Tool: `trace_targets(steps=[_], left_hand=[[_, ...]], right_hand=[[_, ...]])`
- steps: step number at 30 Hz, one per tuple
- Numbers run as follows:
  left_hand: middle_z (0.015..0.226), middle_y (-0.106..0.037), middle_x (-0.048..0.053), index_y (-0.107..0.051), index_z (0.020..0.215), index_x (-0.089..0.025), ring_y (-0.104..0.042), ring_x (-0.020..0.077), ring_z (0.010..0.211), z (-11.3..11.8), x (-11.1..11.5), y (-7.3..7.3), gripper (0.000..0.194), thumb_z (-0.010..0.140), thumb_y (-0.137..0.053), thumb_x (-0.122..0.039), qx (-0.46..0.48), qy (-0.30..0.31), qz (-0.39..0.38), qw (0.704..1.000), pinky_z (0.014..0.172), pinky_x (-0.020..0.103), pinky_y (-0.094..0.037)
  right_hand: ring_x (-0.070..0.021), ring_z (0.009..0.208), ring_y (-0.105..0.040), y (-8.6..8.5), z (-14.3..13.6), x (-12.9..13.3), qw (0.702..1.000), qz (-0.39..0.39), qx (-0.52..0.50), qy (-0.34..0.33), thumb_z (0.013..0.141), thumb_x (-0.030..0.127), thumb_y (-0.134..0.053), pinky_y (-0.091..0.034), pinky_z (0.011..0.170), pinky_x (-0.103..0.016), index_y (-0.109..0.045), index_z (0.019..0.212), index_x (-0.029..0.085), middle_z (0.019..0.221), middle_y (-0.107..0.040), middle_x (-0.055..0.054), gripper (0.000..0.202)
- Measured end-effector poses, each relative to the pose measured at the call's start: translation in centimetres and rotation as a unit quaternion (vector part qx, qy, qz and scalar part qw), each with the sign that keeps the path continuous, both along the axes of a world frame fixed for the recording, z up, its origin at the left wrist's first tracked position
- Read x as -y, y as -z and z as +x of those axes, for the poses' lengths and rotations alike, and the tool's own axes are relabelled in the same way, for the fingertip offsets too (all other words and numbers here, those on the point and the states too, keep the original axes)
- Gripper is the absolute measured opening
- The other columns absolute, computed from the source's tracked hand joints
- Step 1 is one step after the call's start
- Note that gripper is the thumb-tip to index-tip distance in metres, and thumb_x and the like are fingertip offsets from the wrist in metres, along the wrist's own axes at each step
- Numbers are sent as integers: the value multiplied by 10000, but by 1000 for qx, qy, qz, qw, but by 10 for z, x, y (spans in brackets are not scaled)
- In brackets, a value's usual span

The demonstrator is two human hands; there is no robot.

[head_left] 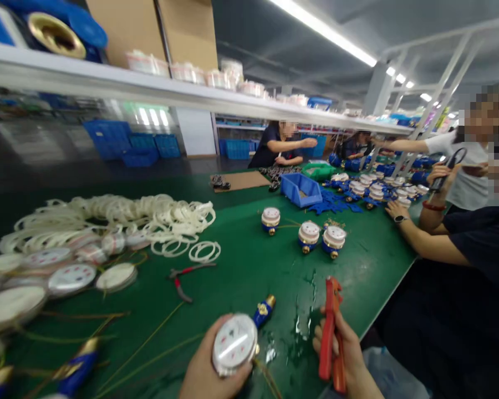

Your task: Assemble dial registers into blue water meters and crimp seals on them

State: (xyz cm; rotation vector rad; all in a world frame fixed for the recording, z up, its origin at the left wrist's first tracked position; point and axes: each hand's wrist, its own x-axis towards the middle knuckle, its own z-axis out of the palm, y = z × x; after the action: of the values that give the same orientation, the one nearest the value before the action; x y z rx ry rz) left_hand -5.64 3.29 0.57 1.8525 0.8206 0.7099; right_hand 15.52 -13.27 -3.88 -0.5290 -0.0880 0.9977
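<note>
In the lower middle my left hand [216,360] is wrapped round a water meter [235,343]. Its white round dial with red marks faces up, and a blue pipe end with a brass tip sticks out behind it. Thin yellowish wire trails from its lower side. To the right, my right hand [345,346] grips red pliers [327,332], handles down and head pointing away from me; the jaws are too blurred to judge. The two hands are apart. A second pair of pliers [186,271], with red-and-black handles, lies on the green table [233,277] beyond my left hand.
White plastic rings [108,213] are heaped at the left, near several round dials [71,277] and wires. Three meters [310,235] stand ahead, before a blue bin [301,189]. A shelf [183,94] crosses overhead. A co-worker's arm [424,235] rests at the right edge.
</note>
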Motion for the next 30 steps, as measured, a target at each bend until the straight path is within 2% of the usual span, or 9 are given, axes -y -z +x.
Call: trace_targets(steps=[2,4,10,15,18,20,23,26,30], left_hand=[[1201,-604,128,-426,1240,-174,-588,300,1086,3,7,-9,761,588,-762,-375,-14,9,-19,1000,988,469,-444],[1205,-597,131,-436,1236,-153,-576,296,1099,6,7,-12,794,562,-789,-382,15,-4,-43,999,1013,469,-417],[1216,-586,114,-471,1231,-153,-564,273,1115,-6,0,-13,775,569,-807,-374,202,-101,-81,971,1016,399,-417],[1137,-629,72,-523,1174,-173,-605,227,1040,-27,-10,-36,673,575,-801,-305,288,-166,-60,941,935,312,-482],[1120,-637,69,-521,1181,-176,-617,228,1014,-37,-14,-49,657,590,-788,-282,294,-170,-62,938,896,318,-507],[1143,-625,82,-498,1210,-173,-607,251,1035,-38,-11,-52,708,578,-800,-281,262,-154,-58,951,899,353,-510],[1193,-594,101,-464,1240,-169,-576,273,1090,-24,4,-45,785,552,-823,-287,172,-106,-28,979,979,405,-451],[1226,-566,119,-422,1254,-152,-555,272,1117,6,25,-29,778,590,-791,-322,99,1,-16,995,1022,430,-401],[1198,-585,121,-429,1240,-145,-568,272,1093,42,41,-12,771,575,-782,-307,73,118,-42,989,1002,437,-413]], right_hand=[[-50,399,-302,-10,0,8,1000,-4,11,11,753,422,-676,-296,428,-161,-646,890,190,382,-292,101,271],[-60,416,-307,-12,2,14,1000,-18,-6,11,756,420,-669,-306,440,-174,-638,914,193,392,-303,97,278],[-65,425,-269,-10,4,28,1000,-7,-27,0,803,423,-611,-289,442,-183,-623,945,192,411,-308,93,272],[-66,426,-247,-12,3,30,1000,-6,6,-12,802,440,-607,-289,448,-180,-615,947,206,416,-285,97,275],[-61,417,-236,-12,3,28,1000,-11,9,-12,797,444,-612,-277,440,-173,-616,928,210,412,-282,99,268],[-59,416,-261,-10,3,27,1000,-13,9,-13,792,447,-619,-285,441,-171,-617,922,209,408,-291,98,271],[-69,445,-344,-7,1,25,1000,-15,13,-8,786,452,-629,-317,454,-172,-616,954,212,411,-325,92,293],[-62,431,-340,-7,0,26,1000,-19,24,3,790,445,-632,-306,439,-164,-610,980,230,419,-356,94,288],[-43,433,-341,-23,-1,37,996,-32,66,56,781,391,-662,-276,417,-151,-601,1003,237,499,-433,84,277]])
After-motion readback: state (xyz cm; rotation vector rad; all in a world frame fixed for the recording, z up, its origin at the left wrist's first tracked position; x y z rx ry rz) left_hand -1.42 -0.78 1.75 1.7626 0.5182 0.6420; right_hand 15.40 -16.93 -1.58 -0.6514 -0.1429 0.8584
